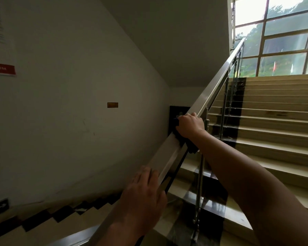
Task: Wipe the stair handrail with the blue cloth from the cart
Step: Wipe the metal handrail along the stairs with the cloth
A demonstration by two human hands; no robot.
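A shiny metal handrail (213, 82) runs up from the lower left to the window at the upper right. My right hand (190, 124) grips the rail partway up, closed over a dark blue cloth (191, 145) that hangs down below the wrist. Lower down, my left hand (144, 190) rests on the same rail, fingers laid over its top, holding it. The cart is out of view.
Beige stairs (274, 125) climb on the right behind glass panels and steel posts (200, 176). A white wall (69, 103) with a small brown plate (112, 105) stands on the left. A lower flight (60, 215) descends at the bottom left. A large window (277, 36) is above.
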